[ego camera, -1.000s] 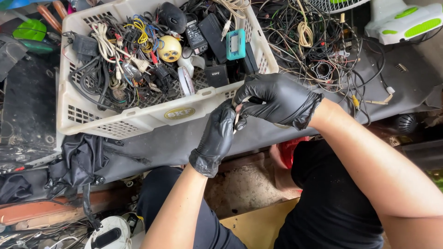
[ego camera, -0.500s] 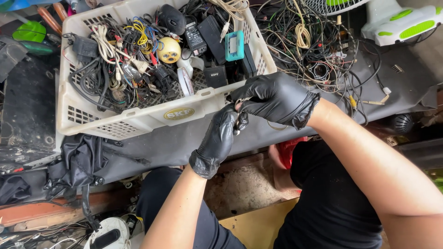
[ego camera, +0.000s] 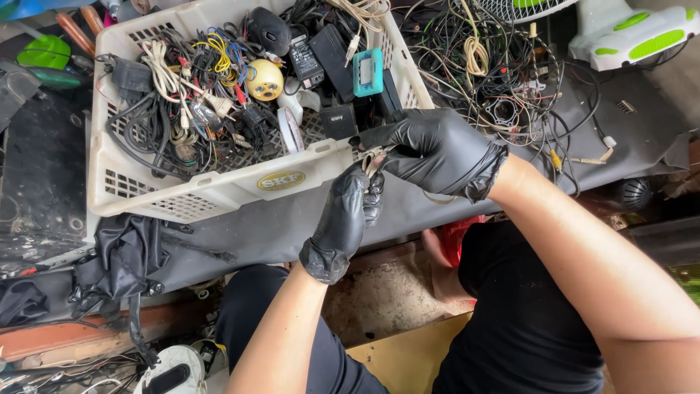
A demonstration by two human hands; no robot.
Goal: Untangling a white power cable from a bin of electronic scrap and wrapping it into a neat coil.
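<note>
Both my hands wear black gloves and meet just in front of the white plastic basket (ego camera: 219, 191). My left hand (ego camera: 347, 219) and my right hand (ego camera: 434, 149) pinch a small pale metallic piece (ego camera: 374, 158) between their fingertips; most of it is hidden by the fingers. The basket holds several black cables, adapters, a yellow round gadget (ego camera: 264, 79), a black mouse (ego camera: 268, 29) and a teal device (ego camera: 367, 71).
A tangle of loose wires (ego camera: 496, 80) lies right of the basket on the grey surface. A white and green appliance (ego camera: 627, 36) sits at top right. Black straps (ego camera: 124, 255) hang at left. Orange-handled tools (ego camera: 76, 25) lie at top left.
Both hands stay together at the basket's corner, shifting slightly left and up in view. The fingers keep working the small piece between them.
</note>
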